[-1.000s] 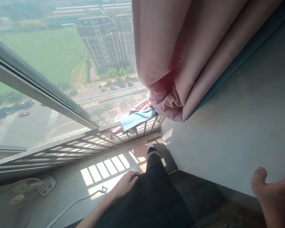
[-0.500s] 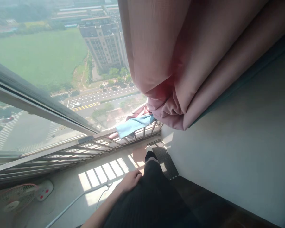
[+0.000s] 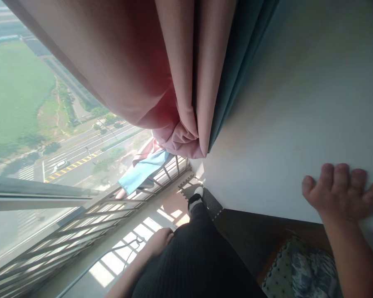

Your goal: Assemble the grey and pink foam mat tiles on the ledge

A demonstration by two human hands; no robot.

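- one left hand (image 3: 159,241), one right hand (image 3: 345,192) (two hands in all);
- one pink curtain (image 3: 121,74);
- one light-blue cloth (image 3: 143,171);
- one grey mat (image 3: 210,202);
- one white shoe (image 3: 199,191);
- one white car (image 3: 61,165).

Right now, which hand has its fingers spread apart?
The right hand, seen against the pale wall with its fingers fanned out; whether it touches is unclear. The left hand, at the dark clothing, has its fingers close together.
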